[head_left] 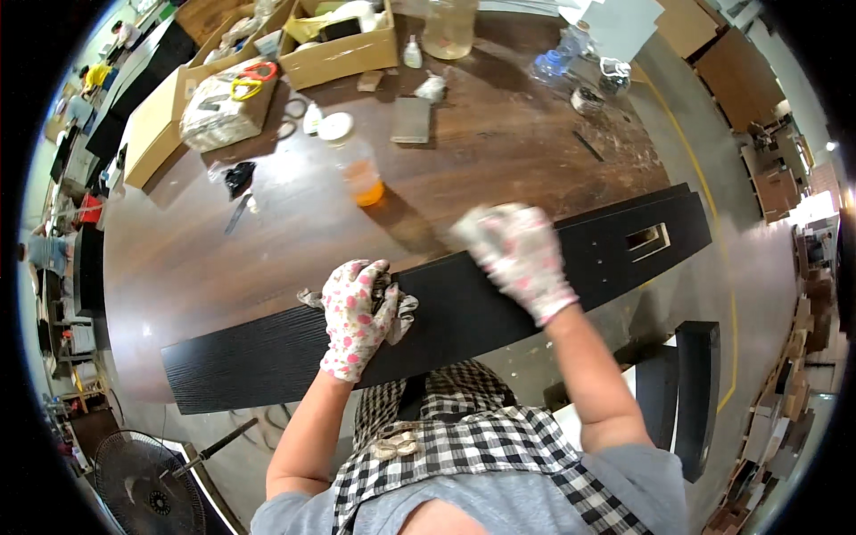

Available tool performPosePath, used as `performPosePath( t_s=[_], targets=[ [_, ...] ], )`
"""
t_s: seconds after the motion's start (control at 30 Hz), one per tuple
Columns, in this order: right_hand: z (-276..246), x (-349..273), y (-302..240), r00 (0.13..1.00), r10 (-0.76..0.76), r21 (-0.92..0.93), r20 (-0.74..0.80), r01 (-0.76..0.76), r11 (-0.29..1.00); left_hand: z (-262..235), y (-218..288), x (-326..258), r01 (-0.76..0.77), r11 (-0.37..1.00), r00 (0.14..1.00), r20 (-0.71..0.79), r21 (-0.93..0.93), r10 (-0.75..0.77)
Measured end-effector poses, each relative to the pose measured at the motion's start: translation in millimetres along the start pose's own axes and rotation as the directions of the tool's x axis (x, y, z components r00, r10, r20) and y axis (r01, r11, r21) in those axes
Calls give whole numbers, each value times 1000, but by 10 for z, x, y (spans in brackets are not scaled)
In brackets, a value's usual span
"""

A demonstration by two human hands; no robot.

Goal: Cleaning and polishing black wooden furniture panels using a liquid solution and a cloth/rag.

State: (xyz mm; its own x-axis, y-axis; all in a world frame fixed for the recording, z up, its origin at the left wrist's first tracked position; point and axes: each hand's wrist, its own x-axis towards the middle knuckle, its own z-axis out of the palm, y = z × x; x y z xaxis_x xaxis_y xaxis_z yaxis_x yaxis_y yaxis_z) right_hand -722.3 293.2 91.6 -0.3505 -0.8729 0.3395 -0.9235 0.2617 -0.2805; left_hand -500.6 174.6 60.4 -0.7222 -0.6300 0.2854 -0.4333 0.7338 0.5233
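A long black wood-grain panel [245, 361] lies across the near side of the brown table, with a rectangular cut-out and small holes toward its right end. My left hand [349, 312], in a white glove with pink flowers, is closed around a crumpled greyish rag [406, 317] on the panel. Over the panel's far edge, right of the middle, is my right hand [517, 254] in a matching glove. Motion smears its fingers, so whether it holds anything is unclear. Beyond the hands, a clear bottle [357, 165] with a white cap and orange liquid stands on the table.
The brown table [526, 138] bears a grey block [411, 120], a small white bottle [312, 119], and a wrapped bundle [223, 111] with scissors [254, 78]. Cardboard boxes [348, 53] stand at the back. A black fan [152, 486] is at lower left; black boards [697, 392] stand at right.
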Motion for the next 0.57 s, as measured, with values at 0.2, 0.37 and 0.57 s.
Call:
performPosePath(
  t_s=[0.2,0.37,0.57],
  targets=[
    [-103,-196,408,998,-34,-30,55,35,999,201,156,93,32,999,999,-39,4,-31],
    [-604,-393,1786,927,353,-232,-128,-374,898,281,295,227,19,997,1000,17,-75,-18],
    [-123,-313,767,996,13,71,91,-20,997,583,519,449,-67,992,986,142,-105,82]
  ],
)
